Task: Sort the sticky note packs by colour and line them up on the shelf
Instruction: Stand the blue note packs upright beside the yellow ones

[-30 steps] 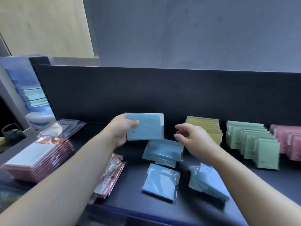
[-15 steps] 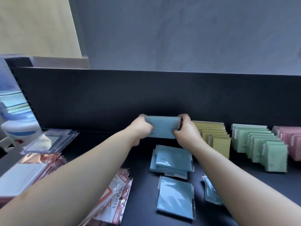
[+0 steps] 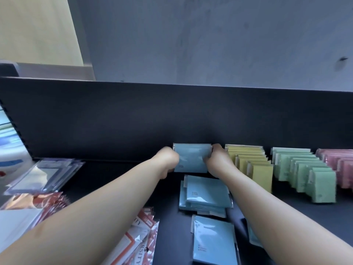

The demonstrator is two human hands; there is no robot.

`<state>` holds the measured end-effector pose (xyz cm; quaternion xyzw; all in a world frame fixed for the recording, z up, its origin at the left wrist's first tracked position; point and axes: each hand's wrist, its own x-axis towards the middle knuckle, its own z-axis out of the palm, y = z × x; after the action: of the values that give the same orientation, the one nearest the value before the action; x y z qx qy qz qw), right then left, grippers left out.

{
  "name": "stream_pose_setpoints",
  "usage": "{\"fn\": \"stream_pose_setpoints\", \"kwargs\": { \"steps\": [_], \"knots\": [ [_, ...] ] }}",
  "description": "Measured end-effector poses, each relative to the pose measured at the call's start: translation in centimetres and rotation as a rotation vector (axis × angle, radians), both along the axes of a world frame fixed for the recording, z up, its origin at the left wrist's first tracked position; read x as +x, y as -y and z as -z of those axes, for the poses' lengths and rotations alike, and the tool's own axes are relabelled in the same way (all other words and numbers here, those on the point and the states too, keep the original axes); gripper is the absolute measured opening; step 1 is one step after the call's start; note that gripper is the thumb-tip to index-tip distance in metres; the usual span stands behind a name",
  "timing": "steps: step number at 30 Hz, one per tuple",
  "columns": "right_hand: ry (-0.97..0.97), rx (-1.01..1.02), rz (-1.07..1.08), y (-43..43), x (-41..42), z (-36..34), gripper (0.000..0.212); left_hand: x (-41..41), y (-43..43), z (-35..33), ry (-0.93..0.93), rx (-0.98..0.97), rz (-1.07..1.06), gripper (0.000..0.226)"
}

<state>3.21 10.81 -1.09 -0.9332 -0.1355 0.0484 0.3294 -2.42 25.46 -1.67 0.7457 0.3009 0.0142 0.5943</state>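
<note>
On the shelf (image 3: 286, 217) I see yellow packs (image 3: 254, 165), green packs (image 3: 305, 173) and pink packs (image 3: 340, 165) standing in rows by the back panel (image 3: 133, 121), with loose blue packs (image 3: 206, 194) lying flat in front. The blue pack (image 3: 192, 157) stands upright against the panel, just left of the yellow row, between both hands. The left hand (image 3: 167, 161) grips its left edge and the right hand (image 3: 219, 161) its right edge, fingers curled close around it.

Clear sleeves (image 3: 43, 175) — orange packets (image 3: 142, 240).

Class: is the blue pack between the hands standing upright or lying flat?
Upright: the blue pack shows its full face, left hand and right hand gripping its sides.
</note>
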Motion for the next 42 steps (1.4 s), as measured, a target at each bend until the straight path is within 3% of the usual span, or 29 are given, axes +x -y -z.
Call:
{"fn": "stream_pose_setpoints", "kwargs": {
  "steps": [8, 13, 17, 21, 25, 30, 34, 38, 42],
  "knots": [
    [0.065, -0.121, -0.046, 0.6, -0.9, -0.5, 0.035, -1.2, 1.0, -0.8, 0.015, -0.056, -0.027, 0.023],
    [0.104, -0.082, -0.087, 2.0, -1.8, -1.1, 0.024, -1.8, 1.8, -1.2, 0.019, -0.022, -0.078, 0.019],
    [0.153, -0.161, -0.152, 3.8, -3.0, -1.8, 0.038, -3.0, 2.6, -2.2, 0.020, -0.013, -0.127, 0.031],
    [0.164, -0.218, -0.278, 5.9, -3.4, -1.4, 0.034, -4.7, 4.2, -2.5, 0.052, -0.031, -0.089, 0.031],
    [0.017, -0.359, -0.419, 7.4, -3.9, -0.8, 0.068, -6.0, 6.3, -1.3, 0.017, -0.081, -0.071, 0.039],
    [-0.055, -0.329, -0.464, 7.6, -3.5, 0.3, 0.090, -6.1, 6.7, 1.1, -0.017, -0.116, -0.138, 0.045],
    [-0.109, -0.264, -0.469, 7.9, -3.4, 0.6, 0.082, -7.3, 7.2, 0.3, 0.050, -0.183, -0.185, 0.018],
    [-0.151, -0.148, -0.474, 7.9, -3.6, 0.6, 0.082, -7.6, 7.0, 0.4, 0.098, -0.249, -0.252, 0.020],
    [-0.228, 0.030, -0.458, 7.9, -3.8, 0.9, 0.066, -8.2, 7.0, 0.4, 0.113, -0.330, -0.230, 0.025]
  ]
}}
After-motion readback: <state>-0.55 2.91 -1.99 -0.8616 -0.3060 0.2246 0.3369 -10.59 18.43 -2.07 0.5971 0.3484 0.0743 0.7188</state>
